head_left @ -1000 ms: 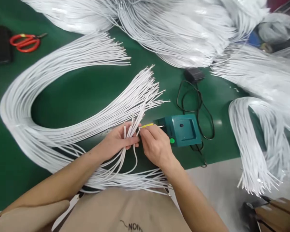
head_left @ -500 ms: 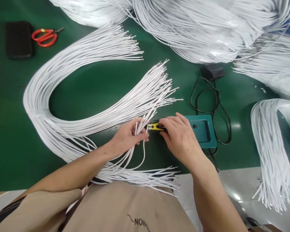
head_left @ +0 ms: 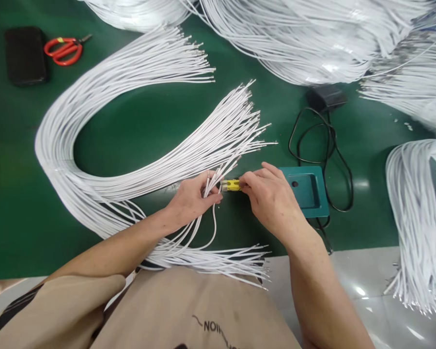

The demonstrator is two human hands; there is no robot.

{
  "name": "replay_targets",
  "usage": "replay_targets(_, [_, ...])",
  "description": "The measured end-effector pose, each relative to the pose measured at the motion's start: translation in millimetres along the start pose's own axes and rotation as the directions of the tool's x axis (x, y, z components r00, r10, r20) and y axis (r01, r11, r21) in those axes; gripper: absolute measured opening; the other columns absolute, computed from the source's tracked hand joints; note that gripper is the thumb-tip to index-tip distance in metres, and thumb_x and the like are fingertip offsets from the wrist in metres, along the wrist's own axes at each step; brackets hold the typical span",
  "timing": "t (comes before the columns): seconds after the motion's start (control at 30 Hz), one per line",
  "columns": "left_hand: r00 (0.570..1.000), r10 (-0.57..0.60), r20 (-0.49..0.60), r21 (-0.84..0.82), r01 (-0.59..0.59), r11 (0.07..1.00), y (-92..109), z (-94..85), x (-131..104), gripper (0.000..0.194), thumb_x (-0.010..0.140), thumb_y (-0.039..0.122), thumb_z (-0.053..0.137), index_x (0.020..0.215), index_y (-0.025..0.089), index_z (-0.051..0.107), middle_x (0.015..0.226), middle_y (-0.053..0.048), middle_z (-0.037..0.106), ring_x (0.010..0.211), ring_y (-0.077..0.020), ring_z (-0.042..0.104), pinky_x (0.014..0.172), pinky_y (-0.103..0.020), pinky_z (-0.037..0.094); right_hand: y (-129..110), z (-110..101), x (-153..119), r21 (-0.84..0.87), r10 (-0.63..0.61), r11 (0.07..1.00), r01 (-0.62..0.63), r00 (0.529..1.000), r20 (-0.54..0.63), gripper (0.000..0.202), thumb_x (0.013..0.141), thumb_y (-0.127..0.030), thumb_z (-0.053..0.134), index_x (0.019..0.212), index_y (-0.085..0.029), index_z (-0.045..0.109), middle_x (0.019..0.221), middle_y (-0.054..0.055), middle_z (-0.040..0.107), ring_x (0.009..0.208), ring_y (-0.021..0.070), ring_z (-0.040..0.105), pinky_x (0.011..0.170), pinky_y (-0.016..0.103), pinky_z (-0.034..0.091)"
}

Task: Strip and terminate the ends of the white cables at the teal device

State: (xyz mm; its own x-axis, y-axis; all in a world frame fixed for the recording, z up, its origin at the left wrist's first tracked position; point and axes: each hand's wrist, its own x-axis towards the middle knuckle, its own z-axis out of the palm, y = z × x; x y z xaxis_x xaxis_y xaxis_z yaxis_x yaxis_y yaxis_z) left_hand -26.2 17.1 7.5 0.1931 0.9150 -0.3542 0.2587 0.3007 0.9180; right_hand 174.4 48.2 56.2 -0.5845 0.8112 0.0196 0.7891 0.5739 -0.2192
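My left hand (head_left: 199,195) is closed around several white wires (head_left: 215,182), whose ends stick up past my fingers. One held wire loops down below the hand. In my right hand (head_left: 269,194) is a small yellow-handled tool with a metal head (head_left: 231,185); my fingers hide its rear, and its exact kind cannot be made out. The metal head is right at the held wires by my left fingertips. Behind my hands spreads a large curved bundle of white wires (head_left: 60,131), with trimmed ends pointing right. Another fan of wires (head_left: 221,259) lies under my left forearm, near my body.
A teal tray (head_left: 324,206) sits right of my right hand, with a black cable (head_left: 349,169) and black box (head_left: 327,98) behind. Red-handled scissors (head_left: 66,59) and a dark case (head_left: 25,55) lie far left. More wire bundles (head_left: 305,43) cover the back; one (head_left: 410,223) hangs over the right edge.
The tool in my right hand has turned slightly, and its head is closer to the wires. The wire tips in my left hand have shifted. The whole view has moved a little.
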Motion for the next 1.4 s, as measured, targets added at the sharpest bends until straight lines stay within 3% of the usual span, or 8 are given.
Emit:
replay_targets(0.2, [0.997,-0.014,0.071,-0.094,0.020,0.995,0.5,-2.3,0.9,0.038,0.074,0.027,0.069,0.110,0.020,0.057,0.078,0.001,0.069,0.071,-0.0171,0.069,0.064,-0.026,0.050,4.8,1.9,-18.4,-0.153,0.256,0.941,-0.302,0.930,-0.265,0.034,0.092,-0.025,0.047,0.124,-0.016,0.055,0.136,0.018,0.054,0.133,0.0355,0.041,0.110,0.068,0.014])
replay_targets(0.47, [0.995,-0.008,0.104,-0.210,0.030,0.977,7.4,-14.3,-1.2,0.060,0.072,0.031,0.073,0.126,0.017,0.050,0.073,0.001,0.066,0.067,-0.0140,0.064,0.057,-0.021,0.047,-5.3,8.1,-27.3,-0.082,0.222,0.960,-0.269,0.903,-0.368,0.034,0.094,-0.029,0.044,0.125,-0.018,0.056,0.133,0.016,0.056,0.127,0.0302,0.048,0.109,0.057,0.029])
replay_targets(0.57, [0.985,0.007,0.171,-0.274,0.040,0.961,5.2,-16.6,-0.5,0.047,0.070,0.033,0.075,0.111,0.015,0.060,0.070,0.001,0.064,0.064,-0.0121,0.062,0.055,-0.020,0.044,-40.6,6.2,-33.7,0.032,-0.098,0.994,0.109,0.966,-0.239,0.022,0.093,-0.022,0.046,0.105,-0.021,0.064,0.111,0.010,0.067,0.109,0.0213,0.057,0.099,0.040,0.043])
replay_targets(0.67, [0.979,0.031,0.201,-0.326,0.037,0.945,2.8,-16.1,-1.0,0.041,0.068,0.034,0.078,0.101,0.015,0.064,0.073,0.000,0.064,0.068,-0.0115,0.062,0.056,-0.019,0.044,-75.8,15.9,-43.0,-0.020,-0.326,0.946,0.325,0.944,-0.054,0.023,0.091,-0.011,0.044,0.083,-0.018,0.064,0.087,0.007,0.067,0.089,0.0189,0.058,0.098,0.038,0.042])
replay_targets(0.83, [0.981,0.082,0.175,-0.388,-0.008,0.922,5.3,-13.7,-5.6,0.035,0.071,0.034,0.076,0.100,0.015,0.065,0.101,-0.005,0.066,0.084,-0.0119,0.061,0.060,-0.017,0.045,-107.5,36.6,-66.6,-0.162,-0.151,0.974,0.157,0.987,0.054,0.019,0.080,-0.004,0.052,0.070,-0.017,0.060,0.068,0.006,0.061,0.072,0.0219,0.057,0.072,0.037,0.047])
replay_targets(1.03, [0.954,0.104,0.280,-0.512,0.057,0.857,9.3,-18.8,-7.1,0.038,0.066,0.021,0.080,0.101,0.017,0.065,0.094,-0.004,0.067,0.083,-0.0113,0.061,0.070,-0.021,0.047,-107.5,18.9,-66.0,0.096,0.091,0.989,-0.115,0.971,0.222,0.020,0.087,-0.020,0.056,0.067,-0.021,0.060,0.058,0.001,0.063,0.049,0.0160,0.055,0.047,0.029,0.033])
replay_targets(1.2, [0.908,0.161,0.387,-0.577,0.102,0.810,7.2,-21.0,-7.3,0.035,0.072,0.025,0.076,0.105,0.016,0.069,0.098,-0.008,0.070,0.090,-0.0159,0.065,0.088,-0.030,0.048,-85.1,8.5,-30.1,0.547,0.430,0.731,-0.407,0.898,0.093,0.024,0.091,-0.035,0.051,0.076,-0.022,0.065,0.063,-0.001,0.067,0.052,0.0127,0.059,0.055,0.025,0.041])
replay_targets(1.4, [0.918,0.195,0.346,-0.567,0.039,0.823,3.3,-15.7,-5.9,0.035,0.080,0.034,0.069,0.109,0.013,0.069,0.087,-0.007,0.069,0.075,-0.0134,0.062,0.075,-0.028,0.048,-74.9,22.3,-14.6,0.911,0.562,0.219,-0.349,0.809,0.174,0.024,0.075,-0.040,0.067,0.083,-0.018,0.065,0.059,-0.003,0.063,0.039,0.0084,0.049,0.041,0.022,0.040])
